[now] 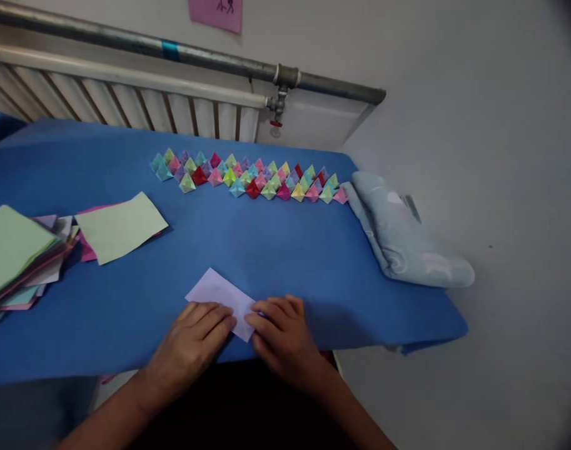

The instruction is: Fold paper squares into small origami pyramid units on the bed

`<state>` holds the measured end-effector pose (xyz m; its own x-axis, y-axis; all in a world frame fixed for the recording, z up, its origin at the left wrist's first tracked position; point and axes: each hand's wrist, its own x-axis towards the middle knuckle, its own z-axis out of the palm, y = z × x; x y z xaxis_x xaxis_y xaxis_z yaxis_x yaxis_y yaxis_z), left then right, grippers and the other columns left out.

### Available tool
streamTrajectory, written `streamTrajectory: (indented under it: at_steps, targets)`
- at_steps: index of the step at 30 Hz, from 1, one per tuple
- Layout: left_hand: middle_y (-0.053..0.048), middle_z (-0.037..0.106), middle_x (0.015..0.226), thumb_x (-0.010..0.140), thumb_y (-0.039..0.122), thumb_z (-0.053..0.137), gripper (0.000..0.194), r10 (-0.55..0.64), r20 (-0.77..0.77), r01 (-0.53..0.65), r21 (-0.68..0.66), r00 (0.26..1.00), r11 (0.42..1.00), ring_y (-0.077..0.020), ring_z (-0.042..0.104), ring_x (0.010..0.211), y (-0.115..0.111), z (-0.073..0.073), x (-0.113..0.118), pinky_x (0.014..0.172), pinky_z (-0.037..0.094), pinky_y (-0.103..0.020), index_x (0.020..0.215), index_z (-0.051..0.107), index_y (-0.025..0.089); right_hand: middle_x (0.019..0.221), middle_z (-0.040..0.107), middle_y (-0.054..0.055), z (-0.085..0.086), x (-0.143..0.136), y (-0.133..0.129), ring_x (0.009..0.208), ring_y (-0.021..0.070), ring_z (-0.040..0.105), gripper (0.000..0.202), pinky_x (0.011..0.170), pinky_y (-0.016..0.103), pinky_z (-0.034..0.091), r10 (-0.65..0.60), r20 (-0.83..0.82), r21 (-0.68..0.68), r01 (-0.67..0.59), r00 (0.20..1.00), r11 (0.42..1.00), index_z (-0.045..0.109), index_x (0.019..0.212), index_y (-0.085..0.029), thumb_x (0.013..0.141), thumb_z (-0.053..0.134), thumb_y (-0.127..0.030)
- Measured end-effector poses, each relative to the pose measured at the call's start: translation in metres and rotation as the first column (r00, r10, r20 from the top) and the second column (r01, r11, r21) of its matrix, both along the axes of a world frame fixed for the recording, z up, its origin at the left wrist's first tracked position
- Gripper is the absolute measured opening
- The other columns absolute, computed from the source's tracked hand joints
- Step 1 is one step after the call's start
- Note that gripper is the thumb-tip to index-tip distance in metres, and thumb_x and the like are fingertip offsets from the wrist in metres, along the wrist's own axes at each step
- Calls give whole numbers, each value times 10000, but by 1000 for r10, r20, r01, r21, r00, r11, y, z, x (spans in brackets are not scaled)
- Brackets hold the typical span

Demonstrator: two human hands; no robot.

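Observation:
A lavender sheet of paper (220, 287), folded into a narrow rectangle, lies slanted on the blue cloth near the front edge. My left hand (194, 340) presses on its lower left side, with the fingers together and curled over it. At the paper's right end, my right hand (285, 337) has its fingers bent and closed on the edge. Both thumbs are mostly hidden. Beyond the hands, rows of small folded paper pieces (252, 189) in many colours stand on the cloth.
Stacked coloured paper (16, 247) lies at the far left, beside a loose pale green sheet (121, 228). A folded grey-blue blanket (402, 237) rests at the right. Behind the blue-covered table (285, 250) are a radiator (126, 103) and a metal pipe (220, 59).

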<state>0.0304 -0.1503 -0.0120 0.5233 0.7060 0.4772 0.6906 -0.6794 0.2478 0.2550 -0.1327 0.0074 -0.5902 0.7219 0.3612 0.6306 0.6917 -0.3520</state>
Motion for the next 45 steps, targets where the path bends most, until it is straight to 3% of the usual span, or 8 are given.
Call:
streamTrajectory:
  at_steps: [5, 13, 18, 24, 33, 40, 45]
  targets:
    - [-84, 696, 1067, 929, 111, 506, 210, 23, -24, -25, -51, 999, 998, -205, 610, 936, 3, 8, 4, 828, 455, -372, 1089, 632, 159, 975, 693, 32, -1, 1, 1, 897, 174, 579, 156, 828, 366, 352, -90, -55, -82, 86, 994, 993, 632, 984, -207, 928, 493, -166]
    - [-76, 679, 1014, 943, 202, 509, 184, 118, -11, -118, -100, 993, 988, -204, 607, 906, 3, 16, 6, 791, 458, -356, 1072, 635, 164, 1026, 675, 58, 0, 1, 6, 928, 185, 603, 125, 829, 365, 372, -212, -112, -171, 192, 971, 967, 648, 957, -193, 919, 531, -170]
    - [-74, 667, 1010, 964, 293, 470, 227, 178, -30, -181, -174, 984, 968, -217, 599, 901, 4, 20, 10, 782, 453, -376, 1070, 634, 178, 1029, 681, 59, 2, 2, 13, 946, 193, 605, 102, 830, 358, 379, -236, -107, -228, 207, 966, 951, 654, 884, -200, 916, 558, -200]
    - [-59, 668, 957, 976, 287, 426, 255, 213, -57, -221, -277, 975, 935, -209, 608, 868, 8, 24, 13, 792, 468, -378, 952, 659, 187, 1062, 679, 48, 4, 2, 15, 978, 197, 598, 91, 858, 366, 363, -244, -137, -309, 193, 960, 931, 652, 853, -206, 898, 575, -185]
    - [-46, 652, 966, 955, 340, 469, 225, 281, -47, -274, -412, 959, 869, -215, 607, 896, 8, 23, 12, 795, 491, -375, 964, 656, 217, 1093, 674, 48, 5, 1, 19, 1007, 205, 591, 92, 868, 377, 340, -274, -128, -354, 214, 953, 910, 631, 819, -211, 894, 581, -197]
    - [-60, 630, 929, 954, 339, 471, 243, 303, -39, -293, -396, 952, 870, -217, 604, 872, 11, 18, 10, 774, 500, -375, 861, 634, 185, 1121, 664, 51, 5, 1, 22, 1017, 211, 585, 95, 868, 382, 337, -277, -106, -382, 218, 955, 898, 603, 791, -210, 883, 592, -192]
    - [-76, 615, 917, 955, 350, 478, 265, 301, -13, -290, -318, 953, 903, -228, 603, 886, 11, 12, 9, 781, 500, -382, 817, 603, 162, 1117, 665, 44, 4, 0, 23, 1016, 211, 589, 99, 868, 383, 335, -286, -109, -385, 225, 952, 895, 590, 779, -210, 870, 601, -174]
